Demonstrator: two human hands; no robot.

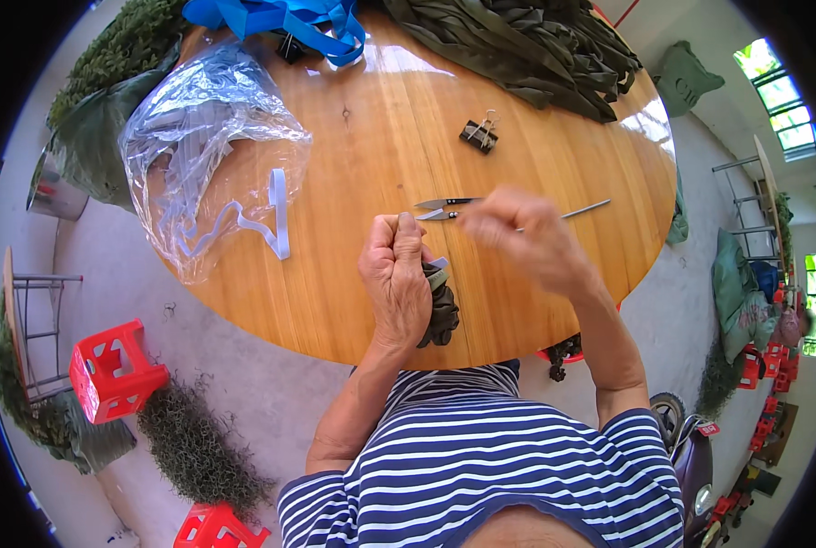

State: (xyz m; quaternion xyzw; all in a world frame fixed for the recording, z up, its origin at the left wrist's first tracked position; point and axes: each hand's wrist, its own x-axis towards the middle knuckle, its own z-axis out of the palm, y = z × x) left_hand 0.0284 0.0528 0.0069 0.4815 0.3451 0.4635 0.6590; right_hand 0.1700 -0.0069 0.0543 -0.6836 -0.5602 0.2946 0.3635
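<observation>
My left hand [395,279] is closed, thumb on top, around a gathered dark green fabric band [442,315] near the table's front edge. A short end of white elastic [438,263] pokes out beside the fingers. Up and to the right, my right hand [531,239] is smeared by motion, and I cannot make out whether its fingers hold anything. Thread snips [439,204] lie on the wooden table [362,173], their blades pointing left and their handles partly hidden behind the right hand. From behind that hand a thin metal rod [589,209] sticks out.
A black binder clip [478,137] lies beyond the snips. Long dark green fabric strips [536,55] are heaped at the back. At left are a clear plastic bag [209,105], white elastic [279,205] and blue straps [275,18]. Red stools [116,370] stand on the floor.
</observation>
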